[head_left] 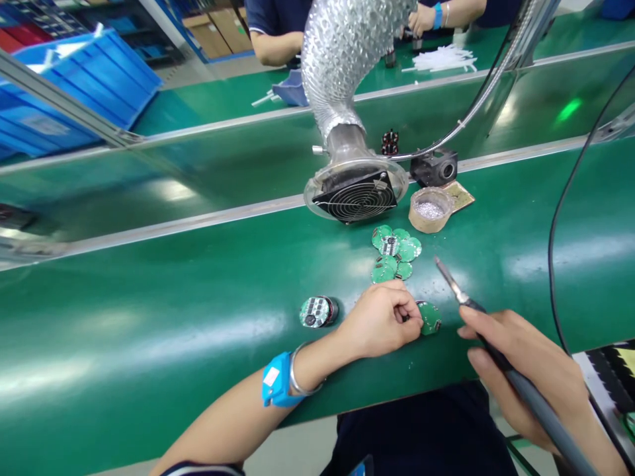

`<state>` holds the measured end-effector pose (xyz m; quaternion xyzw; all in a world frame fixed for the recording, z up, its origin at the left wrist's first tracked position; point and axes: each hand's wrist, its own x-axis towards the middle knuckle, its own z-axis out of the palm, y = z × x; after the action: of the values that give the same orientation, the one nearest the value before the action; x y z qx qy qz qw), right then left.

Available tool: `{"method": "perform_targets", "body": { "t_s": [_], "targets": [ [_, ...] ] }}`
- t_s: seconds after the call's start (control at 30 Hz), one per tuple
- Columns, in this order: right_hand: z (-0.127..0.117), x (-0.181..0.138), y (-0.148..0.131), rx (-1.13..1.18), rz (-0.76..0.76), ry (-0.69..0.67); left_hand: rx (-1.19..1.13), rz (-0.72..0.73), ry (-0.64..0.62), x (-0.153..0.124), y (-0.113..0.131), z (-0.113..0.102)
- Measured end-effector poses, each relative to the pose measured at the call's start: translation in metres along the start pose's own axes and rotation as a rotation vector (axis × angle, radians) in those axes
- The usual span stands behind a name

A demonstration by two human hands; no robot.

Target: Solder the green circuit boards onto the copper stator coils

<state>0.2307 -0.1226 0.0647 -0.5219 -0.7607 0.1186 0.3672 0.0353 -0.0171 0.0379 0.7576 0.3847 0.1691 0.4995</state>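
Observation:
My left hand (384,320) has its fingers closed at the left edge of a round green circuit board (430,318), and its fingertips hide part of that edge. My right hand (528,370) grips a soldering iron (506,363) by its dark handle, the tip pointing up and left, above and apart from the board. Left of my left hand lies a dark cylindrical part (329,311) with a round circuit board (314,312) on its end. Just beyond that hand is a loose pile of several round green circuit boards (384,268).
A fume extractor (357,195) on a silver duct (337,59) hangs over the green bench (198,330). Behind the boards are a round tub (429,215) of silvery bits and a black holder (434,168). A black cable (553,251) runs down the right. Co-worker's arms show across the bench.

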Motion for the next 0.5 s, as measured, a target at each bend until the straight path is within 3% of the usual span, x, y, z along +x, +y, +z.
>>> {"method": "perform_targets", "body": {
  "t_s": [0.17, 0.5],
  "targets": [
    [-0.014, -0.02, -0.016, -0.051, -0.048, -0.066, 0.05, 0.025, 0.028, 0.0, 0.002, 0.001],
    [0.0, -0.02, -0.025, -0.101, -0.058, 0.011, 0.085, 0.027, 0.047, 0.0, 0.004, 0.002]
  ]
}}
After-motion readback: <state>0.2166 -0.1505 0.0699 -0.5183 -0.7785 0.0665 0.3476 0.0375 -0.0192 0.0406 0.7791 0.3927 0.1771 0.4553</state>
